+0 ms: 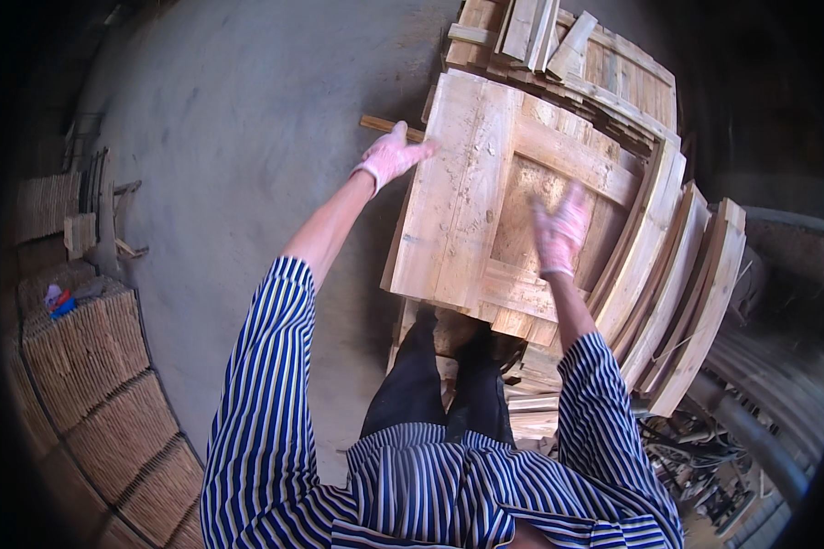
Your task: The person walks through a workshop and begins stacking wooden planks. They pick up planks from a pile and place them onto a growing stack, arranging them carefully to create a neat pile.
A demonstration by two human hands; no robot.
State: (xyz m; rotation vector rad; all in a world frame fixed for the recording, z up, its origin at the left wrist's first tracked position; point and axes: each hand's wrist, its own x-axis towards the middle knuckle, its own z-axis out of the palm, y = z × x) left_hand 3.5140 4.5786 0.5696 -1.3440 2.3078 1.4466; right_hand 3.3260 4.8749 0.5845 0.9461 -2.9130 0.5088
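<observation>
In front of me lies a stack of pale wooden boards topped by a framed wooden panel [462, 183], with sawdust and chips scattered over it. My left hand [395, 157], in a pink-and-white work glove, is at the panel's left edge with its fingers stretched out and the fingertips over the board. Just behind it a thin wooden strip [375, 123] sticks out to the left. My right hand [563, 229], gloved alike and smeared by motion, is over the panel's recessed middle. Its fingers look spread, with nothing in them; whether it touches the wood I cannot tell.
Long boards [705, 302] stand on edge along the stack's right side. Beyond is another wooden pile [632, 78] with loose pieces on top. Bundled wooden slats [87, 352] are stacked at left on the concrete floor [220, 183]. Scraps [705, 457] lie at lower right.
</observation>
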